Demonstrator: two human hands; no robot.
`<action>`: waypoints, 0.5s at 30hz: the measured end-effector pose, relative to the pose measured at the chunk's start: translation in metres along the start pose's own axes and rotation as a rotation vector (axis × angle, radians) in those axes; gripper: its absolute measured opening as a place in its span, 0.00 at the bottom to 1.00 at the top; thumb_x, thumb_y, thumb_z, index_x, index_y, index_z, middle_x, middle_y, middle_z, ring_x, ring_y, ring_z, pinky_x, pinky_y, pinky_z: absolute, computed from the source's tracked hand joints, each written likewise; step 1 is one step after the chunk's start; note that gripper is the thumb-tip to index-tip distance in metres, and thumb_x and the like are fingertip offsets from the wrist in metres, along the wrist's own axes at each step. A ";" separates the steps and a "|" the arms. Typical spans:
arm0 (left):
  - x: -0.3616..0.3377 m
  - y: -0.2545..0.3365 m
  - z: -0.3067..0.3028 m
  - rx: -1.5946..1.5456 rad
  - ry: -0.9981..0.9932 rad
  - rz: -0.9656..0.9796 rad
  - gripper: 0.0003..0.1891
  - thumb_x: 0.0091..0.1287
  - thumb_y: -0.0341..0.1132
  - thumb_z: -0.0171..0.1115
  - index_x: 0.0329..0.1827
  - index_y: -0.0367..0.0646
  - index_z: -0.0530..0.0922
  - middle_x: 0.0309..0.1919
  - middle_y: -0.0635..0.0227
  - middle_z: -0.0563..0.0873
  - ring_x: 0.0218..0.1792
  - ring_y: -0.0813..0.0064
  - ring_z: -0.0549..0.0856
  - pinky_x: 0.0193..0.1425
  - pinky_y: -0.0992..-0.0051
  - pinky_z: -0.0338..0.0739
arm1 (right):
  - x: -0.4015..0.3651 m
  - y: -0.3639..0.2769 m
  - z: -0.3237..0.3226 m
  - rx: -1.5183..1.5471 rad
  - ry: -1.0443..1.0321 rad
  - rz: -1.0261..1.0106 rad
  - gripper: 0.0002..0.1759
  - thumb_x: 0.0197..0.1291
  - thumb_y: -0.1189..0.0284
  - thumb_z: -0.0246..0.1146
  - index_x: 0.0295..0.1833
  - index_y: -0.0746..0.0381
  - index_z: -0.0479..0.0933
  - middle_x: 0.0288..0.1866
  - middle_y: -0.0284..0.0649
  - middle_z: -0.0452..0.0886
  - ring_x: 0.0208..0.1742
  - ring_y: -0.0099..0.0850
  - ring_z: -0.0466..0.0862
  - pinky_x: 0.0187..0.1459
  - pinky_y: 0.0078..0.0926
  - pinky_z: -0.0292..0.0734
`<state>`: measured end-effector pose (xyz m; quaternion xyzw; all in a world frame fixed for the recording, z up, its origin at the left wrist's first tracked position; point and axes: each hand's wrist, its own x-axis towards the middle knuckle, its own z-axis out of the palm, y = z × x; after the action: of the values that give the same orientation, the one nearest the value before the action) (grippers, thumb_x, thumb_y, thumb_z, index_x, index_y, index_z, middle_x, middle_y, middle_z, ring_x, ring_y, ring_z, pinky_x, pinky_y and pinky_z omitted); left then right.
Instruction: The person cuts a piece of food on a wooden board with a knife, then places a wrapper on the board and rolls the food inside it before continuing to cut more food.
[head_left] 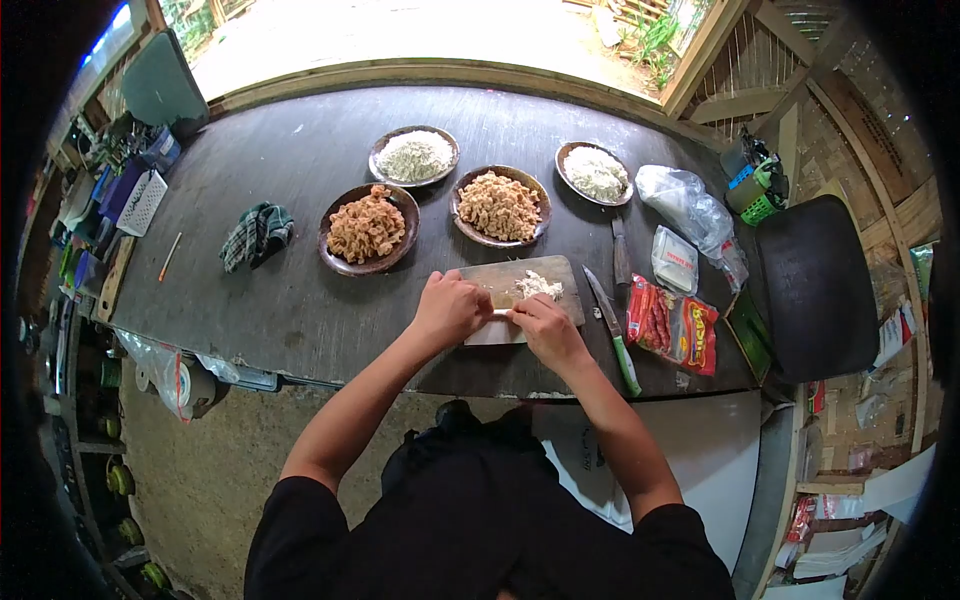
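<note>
Both hands are over a cutting board [478, 275] near the table's front edge. My left hand [455, 308] is closed at one end of a thin pale strip [500, 312], perhaps a rolled wrapper; its exact kind is too small to make out. At the strip's other end, the fingers of my right hand [545, 325] are pinched on it. Just beyond the right hand, a small heap of whitish shreds [538, 285] lies on the board. Right of the board rests a knife [613, 330] with a green handle.
Behind the board stand bowls of brown crumbly food [367, 228], [498, 207] and bowls of pale flour-like food [414, 156], [594, 173]. A red packet [672, 325], a white box [675, 260], plastic bags [690, 205] and a second blade [621, 255] lie right. Leftward sits a checked cloth [257, 237].
</note>
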<state>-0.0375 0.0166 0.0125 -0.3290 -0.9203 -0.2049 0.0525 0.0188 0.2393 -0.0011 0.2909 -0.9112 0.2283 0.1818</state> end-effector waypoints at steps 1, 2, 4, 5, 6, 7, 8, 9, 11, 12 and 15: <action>0.000 0.002 -0.002 0.001 0.001 0.002 0.05 0.58 0.45 0.75 0.34 0.61 0.93 0.30 0.76 0.90 0.42 0.68 0.85 0.47 0.65 0.70 | -0.001 0.001 -0.001 -0.002 0.002 0.000 0.06 0.59 0.81 0.68 0.41 0.65 0.88 0.42 0.40 0.86 0.47 0.39 0.85 0.51 0.36 0.83; 0.000 0.004 -0.003 0.017 -0.027 -0.014 0.05 0.59 0.45 0.74 0.34 0.60 0.93 0.31 0.76 0.90 0.42 0.68 0.85 0.48 0.65 0.70 | -0.002 0.002 -0.001 0.007 0.002 -0.013 0.10 0.58 0.81 0.67 0.45 0.64 0.88 0.42 0.40 0.85 0.48 0.39 0.85 0.52 0.35 0.83; -0.002 0.007 -0.004 0.032 -0.057 -0.030 0.05 0.59 0.45 0.74 0.34 0.60 0.93 0.31 0.76 0.91 0.42 0.68 0.85 0.48 0.65 0.70 | -0.003 0.000 -0.003 0.016 0.001 -0.024 0.14 0.57 0.81 0.65 0.48 0.63 0.88 0.42 0.40 0.84 0.48 0.39 0.84 0.53 0.35 0.83; -0.003 0.006 -0.001 0.003 -0.029 -0.024 0.06 0.59 0.44 0.75 0.36 0.59 0.93 0.34 0.77 0.91 0.43 0.68 0.84 0.50 0.65 0.71 | -0.003 -0.003 -0.002 0.006 0.018 -0.003 0.16 0.56 0.81 0.65 0.51 0.63 0.87 0.42 0.40 0.84 0.48 0.39 0.84 0.53 0.35 0.82; -0.005 0.006 0.000 -0.027 -0.001 -0.019 0.07 0.59 0.44 0.76 0.38 0.59 0.94 0.36 0.79 0.92 0.44 0.69 0.83 0.51 0.66 0.71 | -0.002 -0.006 -0.001 -0.004 0.035 0.018 0.20 0.55 0.81 0.65 0.55 0.63 0.87 0.42 0.41 0.84 0.48 0.39 0.84 0.53 0.36 0.82; -0.007 0.005 0.001 -0.028 -0.002 -0.019 0.07 0.59 0.44 0.76 0.38 0.59 0.94 0.36 0.79 0.92 0.44 0.69 0.83 0.51 0.66 0.71 | -0.004 -0.007 0.000 -0.004 0.034 0.019 0.20 0.55 0.81 0.65 0.55 0.63 0.87 0.42 0.41 0.84 0.48 0.39 0.84 0.53 0.36 0.82; -0.008 0.004 0.001 -0.045 0.015 -0.009 0.06 0.59 0.44 0.76 0.37 0.59 0.94 0.36 0.79 0.92 0.44 0.69 0.83 0.52 0.66 0.72 | -0.006 -0.007 0.000 -0.019 0.038 0.018 0.21 0.56 0.82 0.65 0.57 0.63 0.86 0.41 0.41 0.84 0.48 0.39 0.84 0.52 0.36 0.82; -0.009 0.004 0.001 -0.061 0.034 0.001 0.05 0.59 0.44 0.76 0.36 0.58 0.94 0.36 0.79 0.92 0.44 0.69 0.83 0.52 0.66 0.72 | -0.007 -0.008 0.001 -0.035 0.043 0.016 0.22 0.57 0.83 0.66 0.59 0.63 0.85 0.41 0.41 0.83 0.47 0.39 0.84 0.52 0.37 0.82; -0.013 0.005 0.003 -0.058 0.062 0.012 0.05 0.59 0.44 0.76 0.35 0.58 0.94 0.36 0.79 0.92 0.44 0.69 0.83 0.52 0.66 0.72 | -0.009 -0.011 0.000 -0.016 0.064 0.029 0.21 0.57 0.83 0.67 0.58 0.64 0.85 0.39 0.41 0.83 0.46 0.39 0.84 0.51 0.37 0.82; -0.014 0.008 0.002 -0.055 0.092 0.026 0.05 0.60 0.44 0.76 0.34 0.58 0.94 0.36 0.79 0.92 0.44 0.69 0.82 0.52 0.66 0.72 | -0.011 -0.012 -0.001 0.002 0.085 0.042 0.20 0.58 0.83 0.67 0.57 0.65 0.85 0.38 0.41 0.82 0.45 0.39 0.84 0.50 0.37 0.82; -0.017 0.016 -0.007 -0.003 0.079 0.066 0.06 0.60 0.45 0.76 0.35 0.57 0.94 0.36 0.79 0.92 0.44 0.69 0.82 0.52 0.66 0.71 | -0.013 -0.011 0.000 0.018 0.087 0.080 0.16 0.59 0.82 0.70 0.53 0.65 0.86 0.36 0.42 0.81 0.43 0.40 0.84 0.48 0.36 0.82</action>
<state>-0.0138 0.0152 0.0200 -0.3508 -0.9059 -0.2172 0.0952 0.0360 0.2372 -0.0033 0.2454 -0.9112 0.2562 0.2094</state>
